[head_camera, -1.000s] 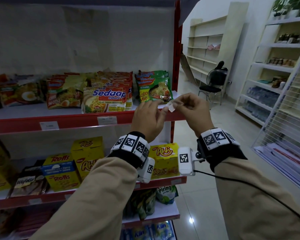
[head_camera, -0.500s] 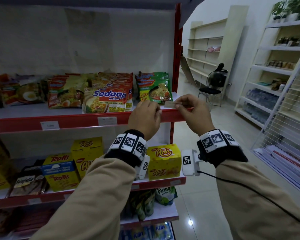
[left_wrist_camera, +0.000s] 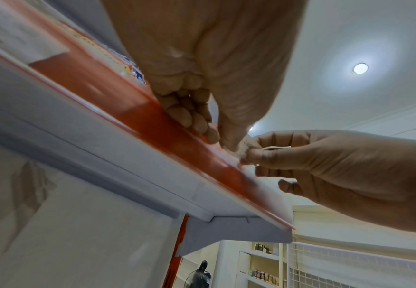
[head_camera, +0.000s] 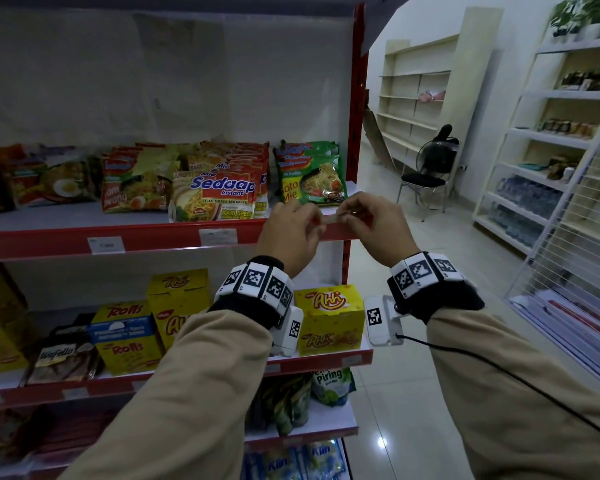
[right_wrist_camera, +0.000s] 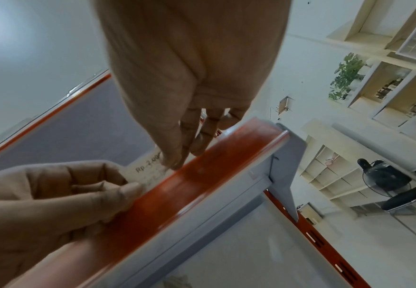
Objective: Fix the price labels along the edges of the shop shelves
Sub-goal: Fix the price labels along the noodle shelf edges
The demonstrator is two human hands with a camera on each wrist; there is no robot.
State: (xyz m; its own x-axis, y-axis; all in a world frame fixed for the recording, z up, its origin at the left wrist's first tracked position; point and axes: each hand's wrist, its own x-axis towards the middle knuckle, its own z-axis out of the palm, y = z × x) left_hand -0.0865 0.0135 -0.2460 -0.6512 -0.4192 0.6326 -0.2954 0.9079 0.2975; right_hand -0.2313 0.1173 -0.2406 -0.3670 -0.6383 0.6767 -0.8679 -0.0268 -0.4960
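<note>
A small white handwritten price label (head_camera: pixel 330 218) (right_wrist_camera: pixel 145 172) starting "Rp 2.00" is held at the top lip of the red shelf edge (head_camera: pixel 160 237) (left_wrist_camera: pixel 138 109) (right_wrist_camera: pixel 202 175), near the shelf's right end. My left hand (head_camera: pixel 316 223) (right_wrist_camera: pixel 138 190) pinches the label's left end. My right hand (head_camera: pixel 343 216) (right_wrist_camera: pixel 175 163) pinches its right end from above. In the left wrist view my left fingers (left_wrist_camera: pixel 192 120) rest on the edge strip, and the right hand (left_wrist_camera: pixel 325 165) holds the label (left_wrist_camera: pixel 245 149) beside them. Two other labels (head_camera: pixel 105 244) (head_camera: pixel 218 236) sit further left on the edge.
Instant noodle packets (head_camera: pixel 215 192) (head_camera: pixel 309 174) stand on the shelf just behind the hands. Yellow snack boxes (head_camera: pixel 329 320) fill the shelf below. A red upright (head_camera: pixel 355 133) ends the shelving. A tiled aisle, a black chair (head_camera: pixel 426 178) and white shelves (head_camera: pixel 548 150) lie to the right.
Both hands have brought the label from in front of the noodle packets down onto the top lip of the red shelf edge, and the hands have closed in around it.
</note>
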